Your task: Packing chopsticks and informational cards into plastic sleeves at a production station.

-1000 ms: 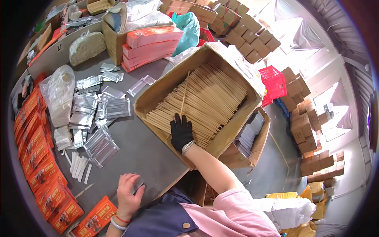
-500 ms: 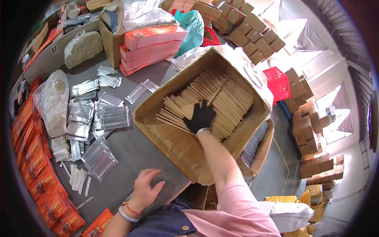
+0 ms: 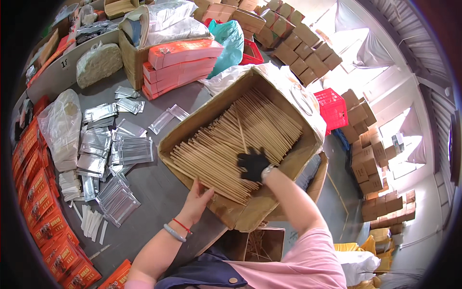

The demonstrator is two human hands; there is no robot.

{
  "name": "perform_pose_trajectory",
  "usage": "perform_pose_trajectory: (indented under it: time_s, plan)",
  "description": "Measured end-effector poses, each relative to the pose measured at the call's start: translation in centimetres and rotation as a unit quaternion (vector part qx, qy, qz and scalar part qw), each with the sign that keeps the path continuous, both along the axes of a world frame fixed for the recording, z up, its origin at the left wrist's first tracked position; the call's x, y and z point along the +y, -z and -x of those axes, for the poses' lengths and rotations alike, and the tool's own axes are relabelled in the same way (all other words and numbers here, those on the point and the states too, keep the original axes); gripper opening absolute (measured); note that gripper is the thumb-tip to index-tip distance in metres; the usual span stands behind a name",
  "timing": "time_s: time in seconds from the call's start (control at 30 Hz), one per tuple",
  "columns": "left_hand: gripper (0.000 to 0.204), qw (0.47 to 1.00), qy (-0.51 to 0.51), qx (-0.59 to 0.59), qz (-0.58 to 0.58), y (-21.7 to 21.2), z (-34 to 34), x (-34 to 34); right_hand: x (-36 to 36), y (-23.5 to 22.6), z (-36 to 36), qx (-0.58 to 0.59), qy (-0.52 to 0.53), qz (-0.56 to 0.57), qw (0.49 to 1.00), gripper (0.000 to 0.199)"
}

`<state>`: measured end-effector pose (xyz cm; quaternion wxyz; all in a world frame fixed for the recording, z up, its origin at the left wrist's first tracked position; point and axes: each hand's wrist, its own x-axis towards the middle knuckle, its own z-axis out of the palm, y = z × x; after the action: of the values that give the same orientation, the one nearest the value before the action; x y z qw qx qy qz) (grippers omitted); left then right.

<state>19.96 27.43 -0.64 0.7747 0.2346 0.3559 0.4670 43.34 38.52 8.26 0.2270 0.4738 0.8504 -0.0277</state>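
Note:
A cardboard box (image 3: 230, 219) holds a thick layer of thin wooden sticks (image 3: 211, 161), most lying side by side. One loose stick (image 3: 241, 130) lies across the others. My right hand (image 3: 252, 164), in a black glove, rests on the sticks near the box's right side, fingers spread. At the box's near-left edge is my left hand (image 3: 196, 201), bare, with a red string and a pale bangle at the wrist. Its thumb and forefinger are apart, close to the stick ends; its other fingers are partly hidden.
Flat silvery packets (image 3: 132, 150) and white strips (image 3: 91, 221) lie on the grey table left of the box. Orange printed packs (image 3: 41, 204) line the left edge. Pink-edged stacks (image 3: 180, 65) stand behind. A second carton (image 3: 315, 180) sits right of the box.
My left hand has moved up and right to the box's edge. My gloved right hand has drawn nearer to me across the sticks, which now lie more evenly toward the near-left wall.

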Motion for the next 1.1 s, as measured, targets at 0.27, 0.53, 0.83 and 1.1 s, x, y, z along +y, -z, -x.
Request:
perform_pose_trajectory:
  time_s: [0.27,0.53,0.83,1.1]
  plan:
    - [0.096,0.998,-0.063,-0.026,0.016,-1.2,-1.7,0.4,9.0,-3.9,-6.4,0.048,0.188,-0.233,0.953,0.085]
    - [0.099,0.998,-0.026,0.059,0.003,-1.0,-4.2,0.7,6.5,1.7,-5.8,0.192,0.334,-0.178,0.905,0.117]
    - [0.097,0.96,-0.074,0.256,-0.089,4.1,-5.8,4.9,5.1,0.1,-2.1,0.169,0.341,-0.164,0.91,0.106]
    - [0.093,0.951,-0.076,0.272,-0.124,2.0,-3.0,1.2,-12.8,-4.0,-4.0,0.458,0.456,-0.244,0.723,0.091]
